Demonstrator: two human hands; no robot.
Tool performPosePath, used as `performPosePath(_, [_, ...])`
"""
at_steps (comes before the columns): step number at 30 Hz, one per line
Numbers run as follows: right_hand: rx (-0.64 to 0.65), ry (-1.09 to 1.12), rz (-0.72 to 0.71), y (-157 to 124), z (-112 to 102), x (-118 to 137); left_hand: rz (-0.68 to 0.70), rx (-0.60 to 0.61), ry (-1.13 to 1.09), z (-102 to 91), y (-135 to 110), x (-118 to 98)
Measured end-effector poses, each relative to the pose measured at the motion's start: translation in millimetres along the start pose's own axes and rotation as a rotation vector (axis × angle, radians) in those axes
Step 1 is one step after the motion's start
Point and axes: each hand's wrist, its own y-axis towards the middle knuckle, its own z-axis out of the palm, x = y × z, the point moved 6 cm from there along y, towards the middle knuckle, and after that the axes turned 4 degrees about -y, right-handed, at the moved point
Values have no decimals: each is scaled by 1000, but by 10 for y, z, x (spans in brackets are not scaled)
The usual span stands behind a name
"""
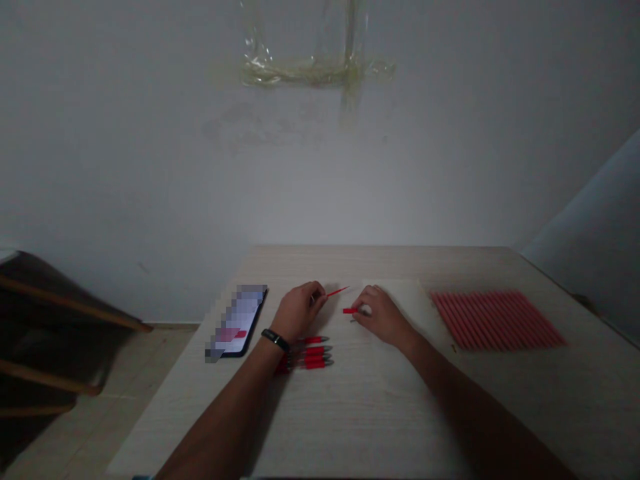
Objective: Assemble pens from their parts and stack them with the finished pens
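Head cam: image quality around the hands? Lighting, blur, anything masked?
Head view: dim and grainy overall; left hand and right hand slightly soft, no heavy motion blur; soft shadow beside the left forearm on the tabletop; phone screen pixelated out; faint glare on the wall tape.

i'm in a plain indoor room, maybe at home or in a small workroom, i can't tell which; the bare grey wall (320, 187) ahead has clear tape (310, 70) stuck on it; a pale wood-grain table (360, 413) serves as my desk, with red pens (306, 353) and a phone (235, 320) on it; a dark wooden-railed chair (50, 333) stands on my left, over a pale floor (100, 413)
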Motion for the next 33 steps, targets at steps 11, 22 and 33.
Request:
performPosePath(11, [53, -80, -16, -2, 50, 12, 24, 11, -27, 64, -12, -8])
performPosePath(22, [86, -94, 3, 12, 91, 20, -59, 106, -152, 243, -36, 39])
performPosePath(33, [74, -98, -25, 16, 81, 67, -38, 137, -247, 262, -44, -16])
